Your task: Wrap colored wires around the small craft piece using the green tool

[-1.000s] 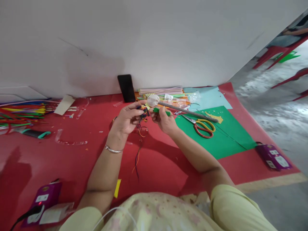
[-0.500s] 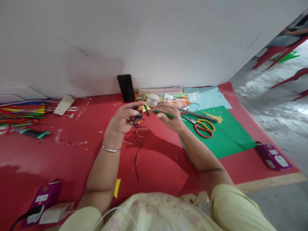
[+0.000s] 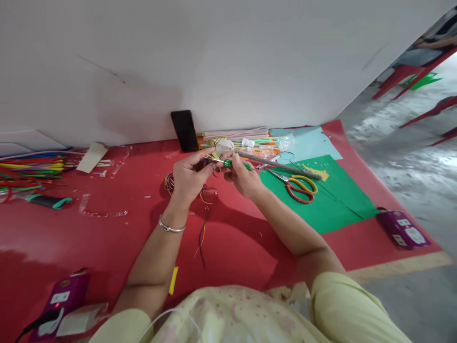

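Red sheeting covers the floor below a white wall, green paper and scissors lying right. My left hand pinches coloured threads; my right hand grips a green-handled tool touching them, above the sheeting.

Green-handled tool: thin, lying approx. level, held in right hand, tip pointing left into small dark thread bundle pinched by left hand. Coloured threads hang down from it over the red sheet.
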A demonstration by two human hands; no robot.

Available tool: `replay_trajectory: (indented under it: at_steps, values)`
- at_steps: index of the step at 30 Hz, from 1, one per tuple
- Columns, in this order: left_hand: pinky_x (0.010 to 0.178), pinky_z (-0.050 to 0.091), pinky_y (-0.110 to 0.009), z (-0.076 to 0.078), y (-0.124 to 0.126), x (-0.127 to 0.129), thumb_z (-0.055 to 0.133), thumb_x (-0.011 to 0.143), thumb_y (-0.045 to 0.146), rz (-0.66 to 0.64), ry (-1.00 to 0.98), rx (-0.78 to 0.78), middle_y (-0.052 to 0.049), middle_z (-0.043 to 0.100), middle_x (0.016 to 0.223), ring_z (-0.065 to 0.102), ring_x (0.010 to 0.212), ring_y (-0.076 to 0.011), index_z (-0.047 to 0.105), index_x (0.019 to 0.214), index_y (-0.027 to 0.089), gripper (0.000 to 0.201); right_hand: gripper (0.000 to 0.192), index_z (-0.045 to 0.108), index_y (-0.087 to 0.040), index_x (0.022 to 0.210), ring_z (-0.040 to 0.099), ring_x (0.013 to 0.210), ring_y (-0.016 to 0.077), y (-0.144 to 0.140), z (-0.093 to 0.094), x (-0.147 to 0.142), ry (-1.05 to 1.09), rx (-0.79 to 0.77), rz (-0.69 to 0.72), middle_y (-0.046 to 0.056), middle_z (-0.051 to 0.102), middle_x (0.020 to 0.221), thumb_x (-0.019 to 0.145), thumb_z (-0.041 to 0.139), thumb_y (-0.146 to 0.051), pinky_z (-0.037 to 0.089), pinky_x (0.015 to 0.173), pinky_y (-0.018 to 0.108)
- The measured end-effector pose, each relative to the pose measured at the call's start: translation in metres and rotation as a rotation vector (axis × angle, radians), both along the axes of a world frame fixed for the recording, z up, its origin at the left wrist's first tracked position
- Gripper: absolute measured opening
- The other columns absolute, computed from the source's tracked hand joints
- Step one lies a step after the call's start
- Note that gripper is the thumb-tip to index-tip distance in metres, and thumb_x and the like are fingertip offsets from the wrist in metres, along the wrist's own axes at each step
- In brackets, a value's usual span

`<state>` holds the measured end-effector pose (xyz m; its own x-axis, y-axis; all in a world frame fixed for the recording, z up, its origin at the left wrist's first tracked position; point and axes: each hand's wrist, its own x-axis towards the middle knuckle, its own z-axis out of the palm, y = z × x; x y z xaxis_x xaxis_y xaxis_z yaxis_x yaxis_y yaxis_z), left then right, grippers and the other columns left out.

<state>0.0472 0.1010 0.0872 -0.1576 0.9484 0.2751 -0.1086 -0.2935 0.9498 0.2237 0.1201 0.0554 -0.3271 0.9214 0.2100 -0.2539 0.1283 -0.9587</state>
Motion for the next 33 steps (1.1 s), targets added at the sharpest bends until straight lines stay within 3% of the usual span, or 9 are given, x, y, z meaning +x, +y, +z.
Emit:
replay_trajectory:
  at_steps: [3,7,11,17,24,29,33]
  values:
    - [0.070,0.064,-0.028,-0.004,0.003,0.003,0.109,0.061,0.033,0.068,0.039,0.021,-0.001,0.084,0.087,0.073,0.075,-0.0150,0.092,0.112,0.025,0.054,0.061,0.082,-0.024,0.106,0.069,0.078,0.0157,-0.004,0.001,-0.006,0.107,-0.045,0.006,0.006,0.079,0.103,0.095,0.071,-0.083,0.049,0.052,0.023]
    - [0.072,0.067,-0.031,-0.006,0.003,0.003,0.109,0.064,0.039,-0.002,-0.007,-0.024,-0.001,0.081,0.087,0.073,0.074,-0.0150,0.090,0.116,0.022,0.058,0.065,0.082,-0.022,0.099,0.073,0.080,0.0180,-0.004,0.002,-0.009,0.132,-0.058,-0.016,0.007,0.080,0.098,0.087,0.078,-0.085,0.055,0.054,0.024]
    - [0.076,0.068,-0.032,-0.004,0.002,0.004,0.106,0.064,0.033,-0.038,-0.042,-0.045,-0.001,0.081,0.088,0.075,0.078,-0.0162,0.090,0.115,0.023,0.054,0.066,0.081,-0.022,0.095,0.075,0.081,0.0190,-0.002,0.002,-0.009,0.144,-0.087,-0.043,0.006,0.079,0.093,0.084,0.080,-0.086,0.059,0.056,0.024]
    - [0.045,0.038,-0.021,0.006,-0.001,0.000,0.098,0.070,0.029,-0.112,-0.153,-0.158,-0.001,0.078,0.077,0.054,0.052,-0.0077,0.093,0.104,0.024,0.034,0.064,0.083,-0.022,0.093,0.075,0.081,0.0175,-0.001,0.008,-0.003,0.114,-0.084,-0.082,0.007,0.082,0.104,0.082,0.083,-0.085,0.056,0.051,0.022]
    - [0.046,0.032,-0.022,0.007,0.002,-0.005,0.100,0.063,0.026,-0.136,-0.163,-0.205,-0.004,0.081,0.079,0.052,0.053,-0.0079,0.093,0.092,0.023,0.030,0.058,0.087,-0.022,0.102,0.081,0.089,0.0206,0.005,0.016,0.013,0.050,-0.058,0.030,0.008,0.083,0.106,0.088,0.083,-0.078,0.061,0.051,0.021]
    - [0.055,0.044,-0.023,0.006,0.003,-0.006,0.099,0.061,0.022,-0.141,-0.142,-0.150,-0.006,0.083,0.085,0.066,0.069,-0.0133,0.093,0.089,0.024,0.029,0.057,0.086,-0.020,0.099,0.083,0.093,0.0226,0.010,0.020,0.021,0.055,-0.094,0.051,0.009,0.085,0.103,0.084,0.088,-0.075,0.066,0.057,0.024]
    - [0.046,0.026,-0.022,0.007,0.003,-0.007,0.097,0.064,0.025,-0.147,-0.143,-0.203,-0.004,0.080,0.078,0.048,0.052,-0.0068,0.093,0.092,0.023,0.028,0.062,0.082,-0.020,0.098,0.085,0.093,0.0230,0.012,0.017,0.019,0.107,-0.172,0.087,0.007,0.084,0.096,0.079,0.092,-0.078,0.068,0.062,0.025]
